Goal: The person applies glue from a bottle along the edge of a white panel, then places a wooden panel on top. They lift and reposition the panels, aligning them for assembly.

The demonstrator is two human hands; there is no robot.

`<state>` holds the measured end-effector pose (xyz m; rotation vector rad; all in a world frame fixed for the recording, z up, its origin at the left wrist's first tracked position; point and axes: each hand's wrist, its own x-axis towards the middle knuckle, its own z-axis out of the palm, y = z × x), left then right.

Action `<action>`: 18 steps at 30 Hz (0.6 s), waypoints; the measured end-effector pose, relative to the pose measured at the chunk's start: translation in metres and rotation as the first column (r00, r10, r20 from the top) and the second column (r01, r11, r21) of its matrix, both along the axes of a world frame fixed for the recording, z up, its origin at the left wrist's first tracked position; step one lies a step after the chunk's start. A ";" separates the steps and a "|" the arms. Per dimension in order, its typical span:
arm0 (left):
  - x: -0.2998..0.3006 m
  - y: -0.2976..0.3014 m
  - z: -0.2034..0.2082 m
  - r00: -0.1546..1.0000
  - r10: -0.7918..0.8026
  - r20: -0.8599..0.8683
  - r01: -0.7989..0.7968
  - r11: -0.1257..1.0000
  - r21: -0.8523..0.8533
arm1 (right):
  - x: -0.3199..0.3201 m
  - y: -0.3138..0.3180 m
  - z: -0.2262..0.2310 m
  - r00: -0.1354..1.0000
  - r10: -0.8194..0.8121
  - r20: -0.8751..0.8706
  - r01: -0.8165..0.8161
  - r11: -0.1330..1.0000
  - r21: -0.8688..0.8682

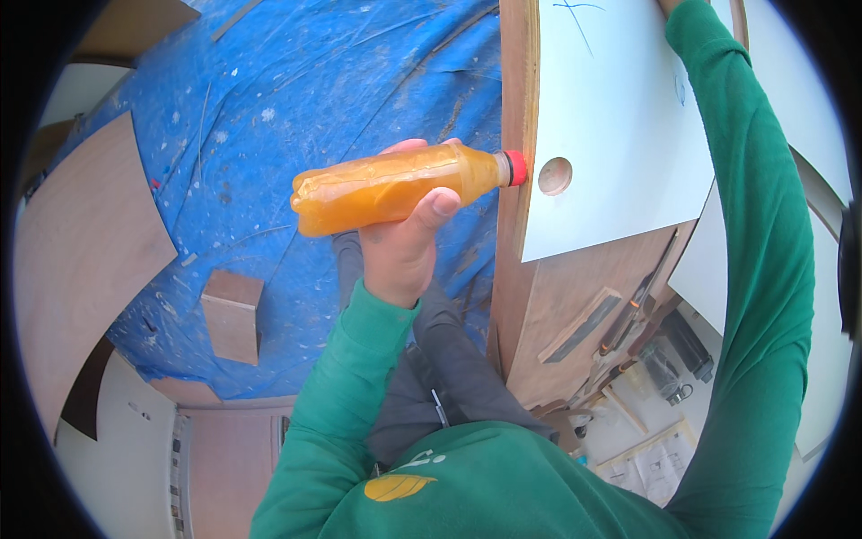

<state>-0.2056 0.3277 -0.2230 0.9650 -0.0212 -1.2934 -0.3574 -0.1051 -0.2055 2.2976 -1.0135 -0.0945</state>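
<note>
The person's left hand (401, 256) is wrapped around a clear plastic bottle (373, 190) filled with orange liquid, the thumb on the near side and the fingers behind. The bottle lies nearly level in midair before the chest, its base to the left and its red cap (516, 168) to the right, screwed on. The right arm stretches up along the right side; only a sliver of the right hand (670, 5) shows at the top, so I cannot tell whether it grips anything.

The cap overlaps the edge of a white-faced board (611, 108) in view; whether they touch is unclear. The board has a round hole (555, 176) near the cap.

Farther out, a blue tarp (269, 117) covers the floor, with a wooden block (233, 314) on it and a curved-looking wood panel (94, 260) at left. Papers (654, 460) lie at lower right.

The step in hand appears to be handling the closed bottle. Opening it would call for a second hand on the cap; setting it down, a steady, level spot.
</note>
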 end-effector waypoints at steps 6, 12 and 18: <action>0.004 -0.029 -0.001 0.994 0.060 -0.095 -0.064 0.997 -0.040 | -0.005 -0.001 0.004 0.999 0.030 -0.019 -0.032 0.997 -0.067; 0.015 -0.049 -0.014 0.989 0.063 -0.130 -0.077 0.992 -0.103 | -0.002 -0.003 0.001 0.992 0.122 -0.022 -0.124 0.984 -0.129; -0.003 -0.012 -0.009 0.989 0.057 -0.139 -0.065 0.996 -0.054 | 0.003 -0.001 0.004 0.992 0.117 -0.048 -0.122 0.985 -0.126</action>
